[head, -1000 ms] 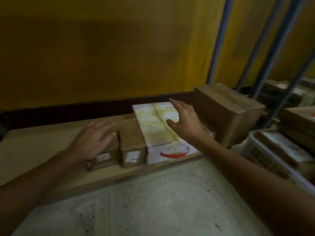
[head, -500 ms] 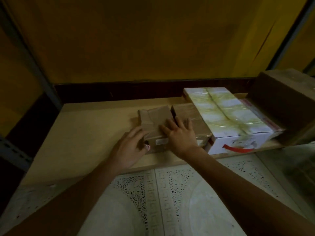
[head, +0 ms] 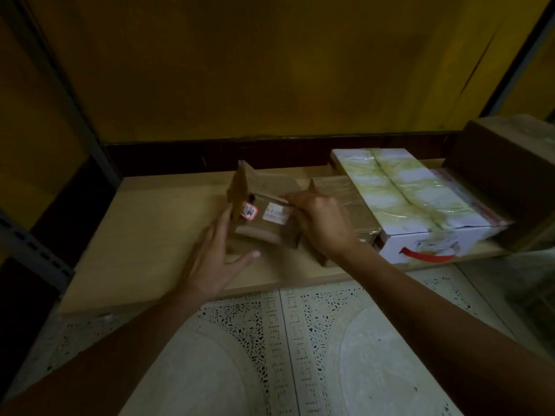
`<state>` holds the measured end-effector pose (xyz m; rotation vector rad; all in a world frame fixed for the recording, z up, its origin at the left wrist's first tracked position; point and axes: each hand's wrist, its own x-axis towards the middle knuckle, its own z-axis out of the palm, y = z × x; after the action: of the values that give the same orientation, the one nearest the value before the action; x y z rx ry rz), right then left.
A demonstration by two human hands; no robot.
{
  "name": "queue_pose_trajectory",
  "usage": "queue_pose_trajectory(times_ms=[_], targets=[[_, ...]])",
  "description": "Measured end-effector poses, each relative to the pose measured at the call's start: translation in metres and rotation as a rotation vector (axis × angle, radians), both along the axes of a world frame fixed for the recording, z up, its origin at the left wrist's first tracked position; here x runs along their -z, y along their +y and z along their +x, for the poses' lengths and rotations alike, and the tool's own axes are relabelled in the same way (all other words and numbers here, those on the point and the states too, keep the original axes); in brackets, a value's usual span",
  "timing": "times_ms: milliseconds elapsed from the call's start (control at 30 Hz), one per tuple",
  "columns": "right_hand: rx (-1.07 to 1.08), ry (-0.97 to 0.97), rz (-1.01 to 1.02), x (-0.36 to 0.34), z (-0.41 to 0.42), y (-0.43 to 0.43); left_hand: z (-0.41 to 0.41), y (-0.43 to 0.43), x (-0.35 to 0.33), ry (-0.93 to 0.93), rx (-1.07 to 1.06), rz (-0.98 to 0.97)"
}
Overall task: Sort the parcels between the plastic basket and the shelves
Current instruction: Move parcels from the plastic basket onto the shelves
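A small brown parcel (head: 264,217) is held tilted on the shelf (head: 156,235), gripped by the right hand (head: 321,223) and steadied by the spread left hand (head: 219,259). Label checking is judged in hand; a destination must be decided next.

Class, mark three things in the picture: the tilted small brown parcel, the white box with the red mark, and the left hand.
small brown parcel (head: 261,229), head view, its labelled face.
white box (head: 399,190), head view, its taped top.
left hand (head: 213,261), head view, back of the hand.
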<state>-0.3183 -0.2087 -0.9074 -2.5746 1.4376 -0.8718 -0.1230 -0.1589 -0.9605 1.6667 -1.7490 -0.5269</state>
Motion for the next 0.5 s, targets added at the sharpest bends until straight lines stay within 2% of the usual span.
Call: queue_pose_trajectory(times_ms=[67, 133, 200, 367, 500], targets=[[-0.024, -0.235, 0.124, -0.013, 0.003, 0.002, 0.006, -0.003, -0.012, -0.101, -0.044, -0.128], [0.0, -0.391, 0.251, -0.027, -0.002, 0.004, 0.009, -0.008, -0.024, -0.181, -0.052, -0.247], [0.019, -0.53, 0.386, -0.04, -0.014, 0.005, 0.003, -0.009, -0.034, -0.159, 0.018, -0.273], [0.074, -0.838, 0.689, -0.068, -0.055, 0.005, -0.04, -0.001, -0.061, 0.235, 0.221, -0.111], [0.057, -1.186, 0.775, -0.08, -0.09, 0.008, -0.08, 0.001, -0.075, 0.373, 0.255, -0.064]])
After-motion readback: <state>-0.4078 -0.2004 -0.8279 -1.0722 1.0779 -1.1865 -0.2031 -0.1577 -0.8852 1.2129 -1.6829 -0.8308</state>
